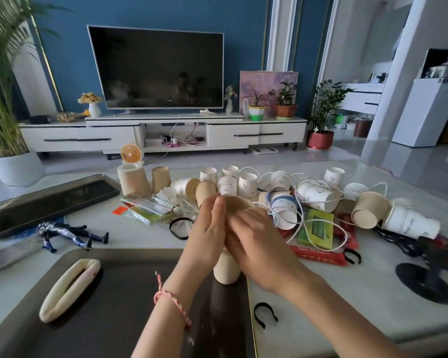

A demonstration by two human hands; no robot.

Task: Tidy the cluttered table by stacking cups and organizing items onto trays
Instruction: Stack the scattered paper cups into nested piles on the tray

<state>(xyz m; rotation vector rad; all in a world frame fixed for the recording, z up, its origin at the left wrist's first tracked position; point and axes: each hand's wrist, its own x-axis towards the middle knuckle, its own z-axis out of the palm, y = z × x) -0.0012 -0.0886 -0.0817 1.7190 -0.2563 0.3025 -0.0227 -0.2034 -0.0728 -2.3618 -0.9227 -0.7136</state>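
Observation:
A stack of tan paper cups (226,271) stands upright on the near dark tray (119,301), at its right side. Both hands wrap the top of the stack: my left hand (207,233) on its left side, my right hand (256,241) on its right, hiding most of it. The open brown mouth of the top cup (237,204) shows above my fingers. Behind lie several loose white and tan paper cups (316,195), some upright, some tipped over, tangled with a white cord (303,223).
A cream hair clip (70,288) lies in the near tray. A second long dark tray (49,200) sits at the left. A toy figure (70,235), snack packets (317,228), black hair ties (264,313), a round black base (424,282) and a small fan (131,154) are scattered around.

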